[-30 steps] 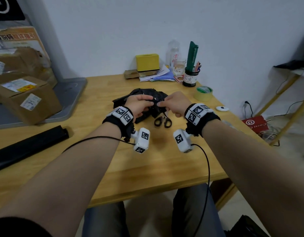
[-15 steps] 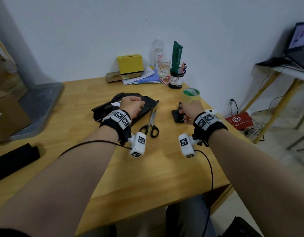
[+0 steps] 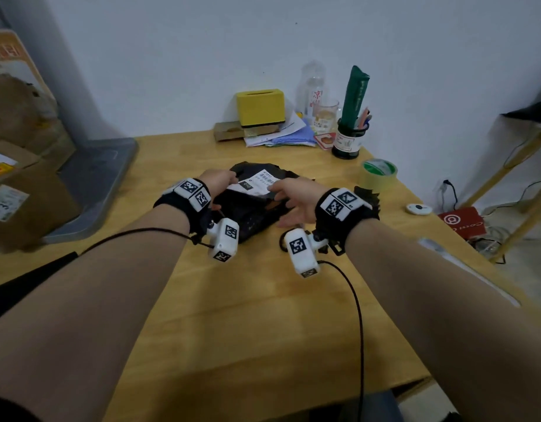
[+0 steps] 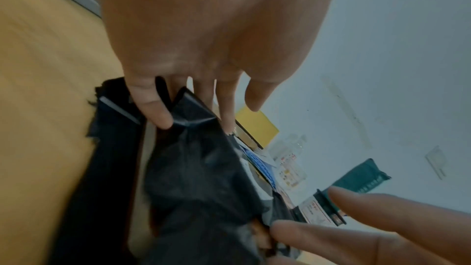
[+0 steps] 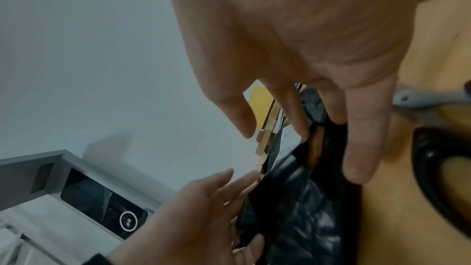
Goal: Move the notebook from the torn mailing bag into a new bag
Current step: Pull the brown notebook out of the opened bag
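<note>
- The bench (image 3: 263, 315) carries the torn mailing bag (image 3: 251, 205); no new bag is identifiable.
- The left hand (image 3: 217, 181) pinches the bag's edge; the right hand (image 3: 296, 197), fingers loosely spread, reaches its tear.
- The notebook (image 5: 314, 148), a brown sliver, remains inside: early stage.

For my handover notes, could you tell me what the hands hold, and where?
Both hands are on the black mailing bag: left hand at its edge; right hand touches it. Firm grip unclear.

You can't really see the notebook (image 5: 314, 148), just a brown sliver poking through the black mailing bag (image 3: 251, 205), the scissors (image 3: 283, 242) are mostly hidden behind your right hand (image 3: 296, 201), and the label text is too blurry to read.
</note>
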A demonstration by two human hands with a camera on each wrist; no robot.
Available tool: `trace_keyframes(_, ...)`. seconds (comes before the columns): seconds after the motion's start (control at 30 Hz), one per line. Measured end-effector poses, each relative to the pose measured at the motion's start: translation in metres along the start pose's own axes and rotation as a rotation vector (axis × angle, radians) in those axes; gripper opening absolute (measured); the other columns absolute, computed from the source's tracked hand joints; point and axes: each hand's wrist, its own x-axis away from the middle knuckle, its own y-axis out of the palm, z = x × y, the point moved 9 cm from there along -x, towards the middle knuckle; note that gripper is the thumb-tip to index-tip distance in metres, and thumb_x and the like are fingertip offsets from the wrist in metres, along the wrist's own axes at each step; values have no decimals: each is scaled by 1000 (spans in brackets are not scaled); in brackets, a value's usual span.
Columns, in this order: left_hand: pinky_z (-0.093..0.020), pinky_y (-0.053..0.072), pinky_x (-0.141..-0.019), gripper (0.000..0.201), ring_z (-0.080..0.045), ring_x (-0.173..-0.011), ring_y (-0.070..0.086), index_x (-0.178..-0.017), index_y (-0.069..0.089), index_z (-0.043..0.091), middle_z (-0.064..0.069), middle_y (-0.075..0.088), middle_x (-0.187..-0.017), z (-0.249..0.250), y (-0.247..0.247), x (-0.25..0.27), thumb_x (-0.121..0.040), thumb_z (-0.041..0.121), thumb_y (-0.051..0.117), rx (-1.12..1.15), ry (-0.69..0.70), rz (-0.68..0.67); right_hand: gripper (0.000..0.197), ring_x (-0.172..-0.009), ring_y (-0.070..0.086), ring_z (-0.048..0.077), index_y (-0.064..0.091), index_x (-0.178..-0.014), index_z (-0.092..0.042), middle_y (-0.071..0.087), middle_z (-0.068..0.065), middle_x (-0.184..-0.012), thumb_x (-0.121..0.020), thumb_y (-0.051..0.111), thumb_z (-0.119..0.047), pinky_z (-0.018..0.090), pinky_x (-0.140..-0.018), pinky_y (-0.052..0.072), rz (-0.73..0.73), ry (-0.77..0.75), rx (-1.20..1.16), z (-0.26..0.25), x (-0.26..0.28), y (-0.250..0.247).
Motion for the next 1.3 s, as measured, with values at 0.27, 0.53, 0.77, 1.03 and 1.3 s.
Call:
trace_keyframes(0.27,-37,43,-83,27,-23,-97,51,-114,62,13,-1,60,-109,-23,-22,-13,-100,33,50,-138,-62,-39,47,-110,62,33,52,-137,-13,57,11,-132,-95,68,-25,44,-83,60,56,-81,36,-12,-32,23)
trace_keyframes(0.53,-25,39,-54,44,-24,-109,56,-141,51,15,11,55,-118,-38,-41,19,-101,35,52,-348,-115,-101,19,-101,64,16,71,-110,-16,71,-2,-106,-92,69,-21,28,-83,49,157,-372,90,-39,-27,29)
trace_keyframes(0.77,-21,31,-47,22,-16,-65,52,-100,67,19,1,72,-89,-30,-27,26,-84,32,73,-311,-5,-155,24,-67,53,17,78,-100,-10,72,0,-83,-92,65,-28,27,-58,37,218,-395,304,-42,1,27)
trace_keyframes(1.03,-33,42,-102,53,-12,-110,57,-114,65,15,3,64,-117,-22,-2,22,-66,28,82,-409,168,-91,37,-64,64,22,69,-108,-9,73,1,-116,-103,51,-40,30,-61,48,-148,-101,425,11,13,46)
trace_keyframes(1.3,-38,34,-114,30,-21,-127,52,-116,74,23,4,66,-129,-6,-17,16,-86,27,71,-415,285,40,29,-58,60,23,55,-122,-2,59,13,-115,-100,59,-20,34,-55,58,34,-193,176,0,2,27)
